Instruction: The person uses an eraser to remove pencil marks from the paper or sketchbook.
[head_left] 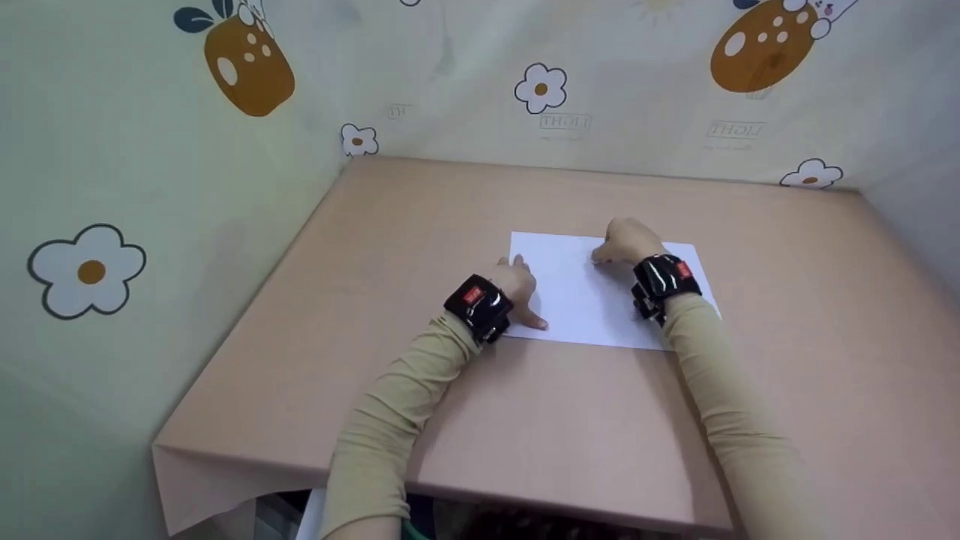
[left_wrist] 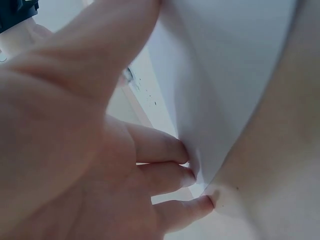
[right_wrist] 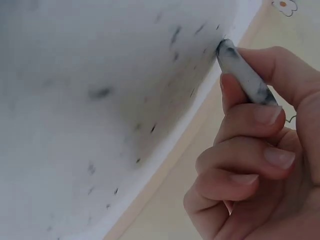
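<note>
A white sheet of paper [head_left: 566, 300] lies on the table under both hands. My left hand [head_left: 517, 286] rests on its left edge with thumb and fingers spread; in the left wrist view the fingertips [left_wrist: 186, 176] press at the paper's border. Farther right, my right hand [head_left: 628, 238] pinches a whitish eraser [right_wrist: 246, 75] between thumb and curled fingers. Grey smudges mark the eraser, and its tip meets the paper. Dark eraser crumbs [right_wrist: 102, 93] are scattered over the sheet in the right wrist view.
A peach-coloured cloth [head_left: 420, 225] covers the table, its front edge hanging down near the body. Walls with flower and fruit prints [head_left: 540, 88] stand behind and to the left. Each wrist wears a black camera band [head_left: 480, 307].
</note>
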